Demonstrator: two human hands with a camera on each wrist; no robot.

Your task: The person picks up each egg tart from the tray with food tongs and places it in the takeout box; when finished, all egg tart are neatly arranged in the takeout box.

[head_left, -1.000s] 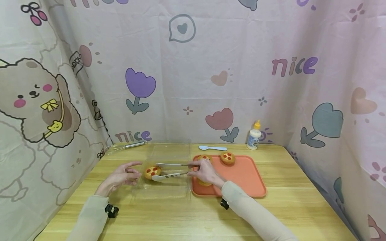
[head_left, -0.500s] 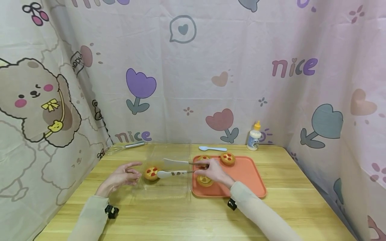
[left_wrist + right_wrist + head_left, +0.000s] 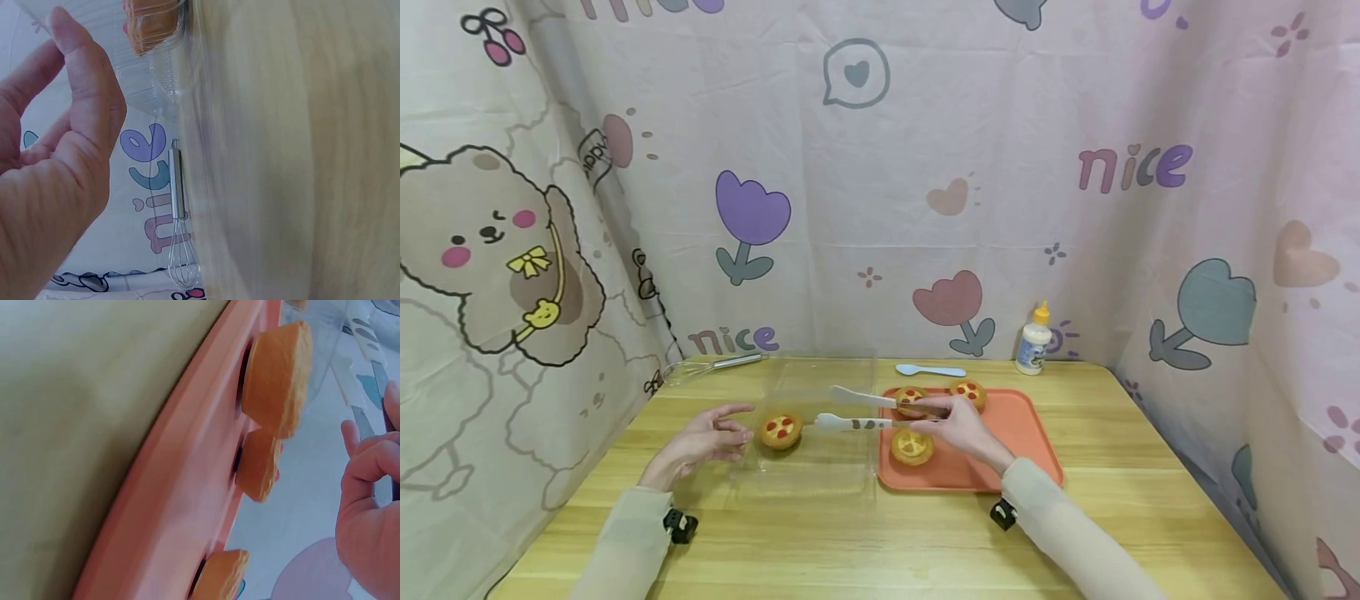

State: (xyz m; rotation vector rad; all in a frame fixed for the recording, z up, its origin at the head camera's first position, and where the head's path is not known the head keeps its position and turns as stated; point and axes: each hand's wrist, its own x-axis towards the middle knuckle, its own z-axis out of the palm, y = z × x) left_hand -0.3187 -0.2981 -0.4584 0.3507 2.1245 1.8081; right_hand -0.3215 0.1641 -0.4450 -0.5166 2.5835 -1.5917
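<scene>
My left hand (image 3: 706,442) is at the left wall of a clear plastic box (image 3: 820,462) with its lid standing up behind, its thumb and a finger pinching the rim. Inside the box sits a tart (image 3: 781,432) with red toppings. My right hand (image 3: 958,425) grips the handles of a pair of tongs (image 3: 853,422) with pale tips. The tongs' arms are spread, nothing between them, above the right part of the box. Below and beyond that hand, an orange tray (image 3: 1011,454) bears a yellow-topped tart (image 3: 912,447) and two red-topped tarts (image 3: 911,401).
A whisk (image 3: 718,364) lies at the table's back left. Behind the tray are a pale blue spoon (image 3: 931,370) and a white bottle (image 3: 1033,343) with a yellow nozzle. Printed curtains (image 3: 880,183) enclose the back and sides of the wooden table (image 3: 820,550).
The tongs have come away from the tart in the box. My right hand has drawn them to the right, over the tray. My left hand has stayed at the box's wall.
</scene>
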